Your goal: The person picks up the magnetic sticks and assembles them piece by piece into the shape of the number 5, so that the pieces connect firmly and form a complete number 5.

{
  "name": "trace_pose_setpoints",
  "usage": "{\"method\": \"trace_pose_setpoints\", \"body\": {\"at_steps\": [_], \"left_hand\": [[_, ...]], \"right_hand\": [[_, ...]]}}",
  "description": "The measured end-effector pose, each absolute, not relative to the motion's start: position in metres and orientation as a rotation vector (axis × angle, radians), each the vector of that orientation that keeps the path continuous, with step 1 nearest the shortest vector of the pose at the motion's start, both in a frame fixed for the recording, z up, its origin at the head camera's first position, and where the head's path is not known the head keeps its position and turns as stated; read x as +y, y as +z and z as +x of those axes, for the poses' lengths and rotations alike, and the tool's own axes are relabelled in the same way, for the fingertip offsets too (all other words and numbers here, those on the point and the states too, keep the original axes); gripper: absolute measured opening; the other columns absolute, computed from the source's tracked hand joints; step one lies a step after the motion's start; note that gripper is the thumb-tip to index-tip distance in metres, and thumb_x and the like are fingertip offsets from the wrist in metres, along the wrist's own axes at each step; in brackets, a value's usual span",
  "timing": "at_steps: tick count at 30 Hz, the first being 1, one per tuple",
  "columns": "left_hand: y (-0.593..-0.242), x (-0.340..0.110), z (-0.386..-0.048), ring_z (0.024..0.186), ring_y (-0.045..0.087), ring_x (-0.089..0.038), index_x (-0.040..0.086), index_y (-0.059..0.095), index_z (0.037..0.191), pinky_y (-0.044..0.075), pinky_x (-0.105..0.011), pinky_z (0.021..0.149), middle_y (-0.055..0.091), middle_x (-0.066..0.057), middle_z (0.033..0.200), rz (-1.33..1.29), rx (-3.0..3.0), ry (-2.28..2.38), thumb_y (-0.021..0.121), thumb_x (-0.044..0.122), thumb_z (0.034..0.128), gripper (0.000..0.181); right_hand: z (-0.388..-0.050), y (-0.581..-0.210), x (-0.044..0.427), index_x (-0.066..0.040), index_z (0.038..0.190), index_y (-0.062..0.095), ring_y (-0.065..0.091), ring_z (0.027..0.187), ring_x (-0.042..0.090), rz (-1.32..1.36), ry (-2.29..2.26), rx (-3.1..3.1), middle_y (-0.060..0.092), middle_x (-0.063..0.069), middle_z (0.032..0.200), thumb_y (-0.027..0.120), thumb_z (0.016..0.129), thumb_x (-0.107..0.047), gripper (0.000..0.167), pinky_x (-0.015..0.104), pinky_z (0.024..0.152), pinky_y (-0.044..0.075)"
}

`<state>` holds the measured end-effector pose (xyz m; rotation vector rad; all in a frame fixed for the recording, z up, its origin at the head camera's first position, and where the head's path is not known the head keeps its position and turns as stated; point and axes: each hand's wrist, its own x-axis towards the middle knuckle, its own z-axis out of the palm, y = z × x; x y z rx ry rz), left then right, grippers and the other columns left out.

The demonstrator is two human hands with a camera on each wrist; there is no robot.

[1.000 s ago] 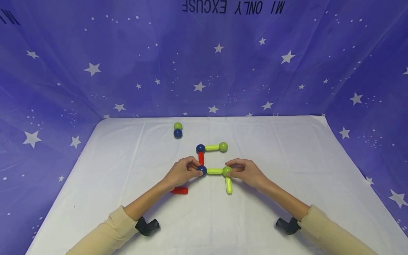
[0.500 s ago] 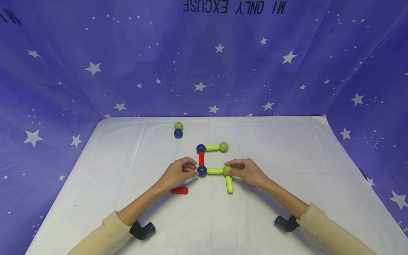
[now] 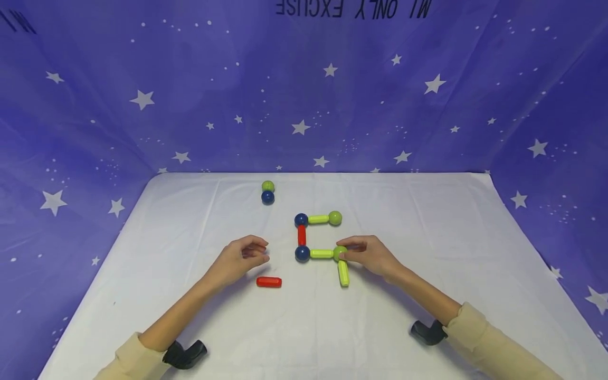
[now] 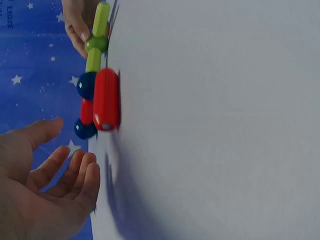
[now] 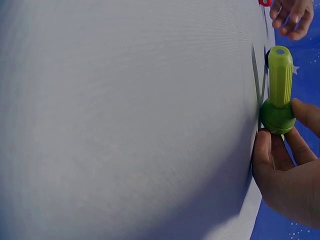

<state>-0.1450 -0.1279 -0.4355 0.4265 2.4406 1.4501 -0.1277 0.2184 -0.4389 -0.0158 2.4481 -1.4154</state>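
Note:
My right hand point(image 3: 370, 256) pinches a green ball point(image 5: 278, 117) at the near right corner of a joined ball-and-rod shape. From that ball one yellow-green rod point(image 3: 344, 274) points toward me, and another yellow-green rod point(image 3: 322, 254) runs left to a blue ball point(image 3: 302, 254). A red rod point(image 3: 301, 235) links it to a farther blue ball point(image 3: 301, 220). There a third yellow-green rod point(image 3: 318, 219) leads to another green ball point(image 3: 335, 217). My left hand point(image 3: 239, 258) holds nothing, its fingers loosely bent, above and left of a loose red rod point(image 4: 106, 100).
Toward the back left, a green ball point(image 3: 268, 186) touches a blue ball point(image 3: 268, 198). White cloth covers the table point(image 3: 427, 221), and a purple star-printed curtain point(image 3: 304, 95) rises behind and at both sides. A black camera mount sits on each wrist.
My left hand has let go of the near blue ball and moved left, uncovering the whole loose red rod. The right hand stays at the green ball.

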Motion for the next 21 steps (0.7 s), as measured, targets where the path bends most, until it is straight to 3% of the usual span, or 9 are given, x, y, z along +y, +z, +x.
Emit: {"method": "trace_pose_setpoints", "body": {"at_steps": [9,16,21], "left_hand": [[-0.444,-0.125,-0.184,0.102,0.067,-0.026,-0.001,0.062,0.124,0.051,-0.034,0.082,0.068,-0.012,0.109,0.295,2.587,1.515,0.074,0.017,0.0914,0.039],[-0.447,-0.114,-0.221,0.116,0.059,-0.031,-0.002,0.056,0.132,0.048,-0.041,0.093,0.061,-0.019,0.125,0.078,2.548,1.691,0.071,0.021,0.0939,0.046],[-0.449,-0.105,-0.242,0.114,0.059,-0.030,-0.003,0.056,0.130,0.048,-0.039,0.092,0.060,-0.019,0.124,-0.048,2.559,1.746,0.072,0.021,0.0927,0.047]], "right_hand": [[-0.128,-0.440,0.219,-0.010,0.122,0.072,0.062,0.106,0.021,-0.024,-1.419,2.439,0.068,0.004,0.121,0.078,0.087,-0.027,0.039,0.038,0.085,0.049],[-0.130,-0.440,0.218,-0.011,0.122,0.072,0.062,0.106,0.021,-0.029,-1.407,2.450,0.068,0.003,0.121,0.078,0.087,-0.028,0.039,0.038,0.086,0.049],[-0.129,-0.440,0.218,-0.011,0.122,0.072,0.061,0.106,0.021,-0.012,-1.402,2.448,0.068,0.003,0.122,0.078,0.087,-0.028,0.039,0.038,0.085,0.049]]}}
